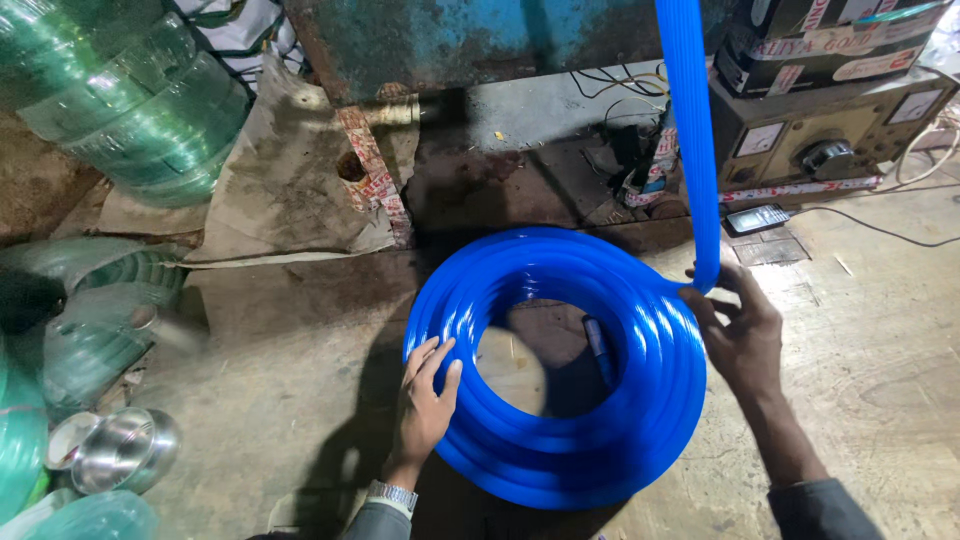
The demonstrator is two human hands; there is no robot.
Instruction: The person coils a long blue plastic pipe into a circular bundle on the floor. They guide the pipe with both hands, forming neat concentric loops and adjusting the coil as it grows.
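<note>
Left hand [425,400] flat, fingers apart, on blue hose coil [560,360], right hand [735,325] fingers clamped on incoming blue hose length [690,130], floor [860,380] beneath

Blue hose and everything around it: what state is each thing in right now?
Blue hose coil: wound in flat rings on the floor, open in the middle.
Loose hose length: hangs down from above, joining the coil.
Left hand: flat on the coil's outer edge.
Right hand: fingers around the hanging length.
Green hose rolls: coiled, stacked at the far left.
Steel bowl: tipped on its side.
Phone: lying flat, cable attached.
</note>
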